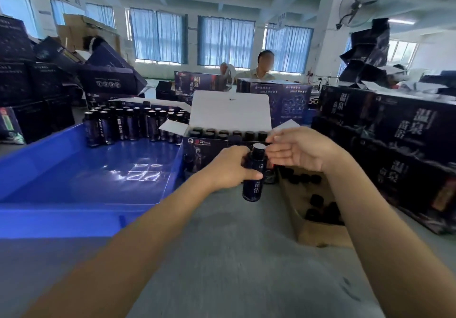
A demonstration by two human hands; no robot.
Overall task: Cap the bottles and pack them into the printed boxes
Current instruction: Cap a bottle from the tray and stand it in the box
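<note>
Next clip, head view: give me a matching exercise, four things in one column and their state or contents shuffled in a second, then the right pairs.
Column one:
1. left hand
2. right hand
3. open printed box
4. brown carton

Column two:
A. contains loose black caps
B. open, fingers straight, beside the cap
C. grips the dark bottle round its body
D. contains rows of capped bottles, white flap raised

Pairs: 1-C; 2-B; 3-D; 4-A.
</note>
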